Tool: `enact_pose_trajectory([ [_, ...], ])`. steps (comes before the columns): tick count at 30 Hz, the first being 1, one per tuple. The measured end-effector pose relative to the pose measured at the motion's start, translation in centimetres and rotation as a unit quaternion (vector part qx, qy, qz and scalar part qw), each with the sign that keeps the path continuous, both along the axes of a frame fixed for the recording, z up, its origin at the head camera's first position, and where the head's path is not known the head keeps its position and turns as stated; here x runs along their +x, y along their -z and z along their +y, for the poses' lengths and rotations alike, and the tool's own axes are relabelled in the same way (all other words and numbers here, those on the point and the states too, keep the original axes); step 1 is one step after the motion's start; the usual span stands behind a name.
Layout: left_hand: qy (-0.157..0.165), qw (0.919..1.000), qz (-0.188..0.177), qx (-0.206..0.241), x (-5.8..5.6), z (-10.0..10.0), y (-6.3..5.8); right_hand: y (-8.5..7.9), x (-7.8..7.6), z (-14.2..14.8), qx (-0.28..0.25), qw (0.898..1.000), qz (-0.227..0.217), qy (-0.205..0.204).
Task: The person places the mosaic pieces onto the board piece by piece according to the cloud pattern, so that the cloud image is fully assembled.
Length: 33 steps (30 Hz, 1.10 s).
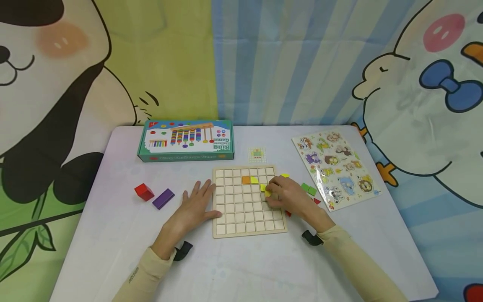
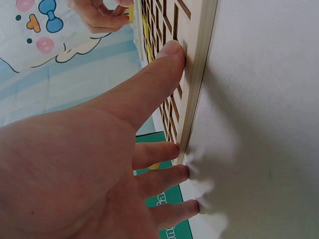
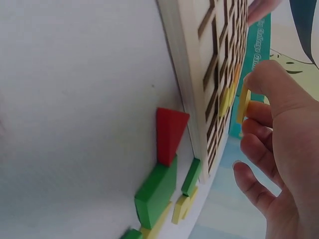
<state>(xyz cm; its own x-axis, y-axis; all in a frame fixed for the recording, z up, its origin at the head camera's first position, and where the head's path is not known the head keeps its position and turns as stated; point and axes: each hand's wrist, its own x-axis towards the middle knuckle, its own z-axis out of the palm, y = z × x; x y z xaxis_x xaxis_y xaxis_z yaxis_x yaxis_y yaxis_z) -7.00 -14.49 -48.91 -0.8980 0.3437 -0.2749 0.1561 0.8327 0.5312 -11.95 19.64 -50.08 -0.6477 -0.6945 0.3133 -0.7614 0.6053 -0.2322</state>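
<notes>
A wooden grid board [image 1: 250, 235] lies on the table. My left hand [image 1: 194, 209] rests at its left edge, fingers spread and thumb on the frame, as the left wrist view also shows. Over the right part of the board, my right hand [image 1: 289, 195] pinches a small yellow piece [image 3: 242, 103] between thumb and fingers. An orange square [image 1: 246, 180] sits in the grid, with a yellow piece [image 1: 254, 180] beside it. Another yellow piece [image 1: 263, 187] is just left of the right fingertips.
Right of the board lie green pieces [image 1: 312, 191], red pieces [image 1: 317, 201] and yellow ones, partly behind the right hand. A small pattern card [image 1: 257, 154] and a green game box [image 1: 185, 140] are behind. An animal picture sheet [image 1: 336, 170] lies right; red [image 1: 144, 192] and purple [image 1: 163, 199] blocks left.
</notes>
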Motion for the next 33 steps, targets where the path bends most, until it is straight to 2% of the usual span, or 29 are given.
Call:
enact_pose_trajectory([
  [11, 0.0, 1.0, -0.002, -0.001, 0.0, 0.07, -0.03, 0.69, 0.6, -0.66, 0.005, 1.0, -0.002, -0.01],
  [25, 0.003, 0.9999, 0.012, -0.003, 0.08, 0.08, -0.13, 0.92, 0.49, -0.7, 0.001, 1.0, 0.012, -0.008],
  [33, 0.002, 1.0, 0.002, -0.007, -0.06, 0.11, 0.04, 0.97, 0.38, -0.55, -0.003, 1.0, 0.003, -0.007],
])
